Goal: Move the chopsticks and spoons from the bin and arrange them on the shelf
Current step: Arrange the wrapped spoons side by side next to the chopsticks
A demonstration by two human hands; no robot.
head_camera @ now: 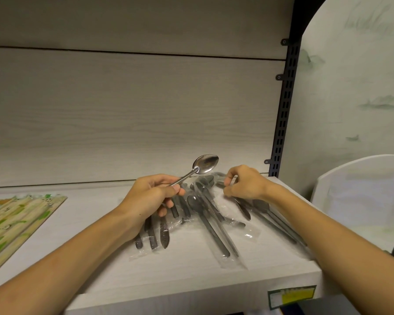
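From the head view, the left hand (pixel 150 196) grips a bare spoon (pixel 198 168) by its handle, bowl raised above the shelf (pixel 191 276); the right hand (pixel 243 184) pinches the wrapped spoons (pixel 205 208) heaped beneath; chopsticks (pixel 16 221) lie well apart at the left. The slick wrappers overlap, so tugging one could probably drag others off the front edge.

Pale woodgrain back panel (pixel 132 105), black slotted upright (pixel 284 105).

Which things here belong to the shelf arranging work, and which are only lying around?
Job: spoon held in left hand; wrapped spoons under right hand; chopstick packs; shelf.
Just there: price label; white chair.
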